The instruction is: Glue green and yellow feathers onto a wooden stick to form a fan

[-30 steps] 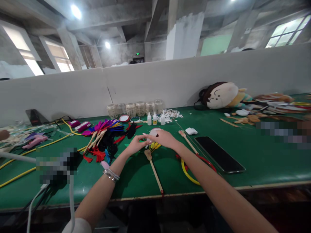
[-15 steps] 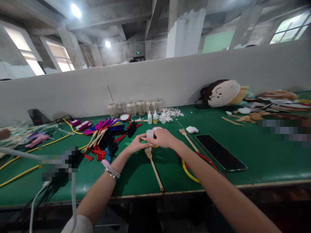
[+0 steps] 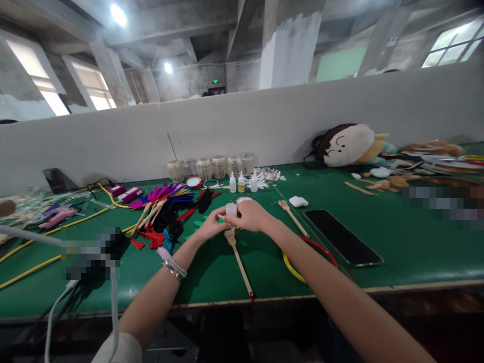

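My left hand [image 3: 212,225] and my right hand [image 3: 251,216] meet at the middle of the green table. Between their fingers is a small white bottle [image 3: 231,210], held by both hands with its flat end up. What lies under it is mostly hidden. Just below the hands, a wooden stick with a wide carved end [image 3: 240,262] lies with its red-tipped end towards the table's front edge. Green feathers [image 3: 199,223] show beside my left hand. A second wooden stick [image 3: 294,218] rests to the right of my right hand.
Small bottles [image 3: 241,182] and glass jars [image 3: 219,167] stand behind. Colourful feathers [image 3: 172,194] lie left, near a power strip [image 3: 93,252] with cables. A phone [image 3: 342,237], a white case [image 3: 298,201], red and yellow rings [image 3: 291,267] and a plush doll [image 3: 350,144] are right.
Both hands have shifted very slightly left with the bottle between them. More of the green feathers shows beside my left hand.
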Tool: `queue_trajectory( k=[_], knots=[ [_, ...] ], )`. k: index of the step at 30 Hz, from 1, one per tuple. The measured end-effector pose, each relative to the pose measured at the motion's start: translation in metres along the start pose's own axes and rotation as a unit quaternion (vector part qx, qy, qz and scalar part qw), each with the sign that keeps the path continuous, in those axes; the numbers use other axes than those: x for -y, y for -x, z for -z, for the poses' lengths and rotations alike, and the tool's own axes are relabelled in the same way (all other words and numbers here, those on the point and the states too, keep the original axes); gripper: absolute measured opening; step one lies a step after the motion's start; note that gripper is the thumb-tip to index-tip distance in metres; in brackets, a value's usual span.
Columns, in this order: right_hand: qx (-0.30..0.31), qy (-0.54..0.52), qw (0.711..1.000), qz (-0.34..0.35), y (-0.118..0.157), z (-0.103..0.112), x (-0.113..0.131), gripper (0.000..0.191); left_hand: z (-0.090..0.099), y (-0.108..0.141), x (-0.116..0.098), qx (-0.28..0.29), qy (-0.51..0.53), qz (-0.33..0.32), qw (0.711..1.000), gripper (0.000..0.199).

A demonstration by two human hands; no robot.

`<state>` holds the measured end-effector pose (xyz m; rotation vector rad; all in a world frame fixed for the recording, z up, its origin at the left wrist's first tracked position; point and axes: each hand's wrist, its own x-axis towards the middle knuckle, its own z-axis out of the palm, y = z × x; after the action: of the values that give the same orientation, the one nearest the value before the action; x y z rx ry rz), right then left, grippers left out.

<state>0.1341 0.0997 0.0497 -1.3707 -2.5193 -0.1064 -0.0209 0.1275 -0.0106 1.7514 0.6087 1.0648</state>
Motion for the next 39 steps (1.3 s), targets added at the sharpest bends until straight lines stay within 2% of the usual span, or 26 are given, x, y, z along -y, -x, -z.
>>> queue_trajectory(
  k=[15,27,39],
  knots=[
    [-0.037,-0.045,0.998,0.0,-0.002,-0.011,-0.004,0.059,-0.006,0.002,-0.004,-0.008,0.076,0.027,0.997,0.049],
    [-0.04,-0.079,0.996,0.009,-0.002,-0.017,-0.006,0.054,-0.003,0.001,0.001,-0.024,0.055,0.024,0.998,0.044],
    [-0.053,-0.098,0.994,0.004,-0.005,-0.021,-0.004,0.052,0.0,0.0,-0.002,-0.017,0.066,0.035,0.997,0.042]
  ],
)
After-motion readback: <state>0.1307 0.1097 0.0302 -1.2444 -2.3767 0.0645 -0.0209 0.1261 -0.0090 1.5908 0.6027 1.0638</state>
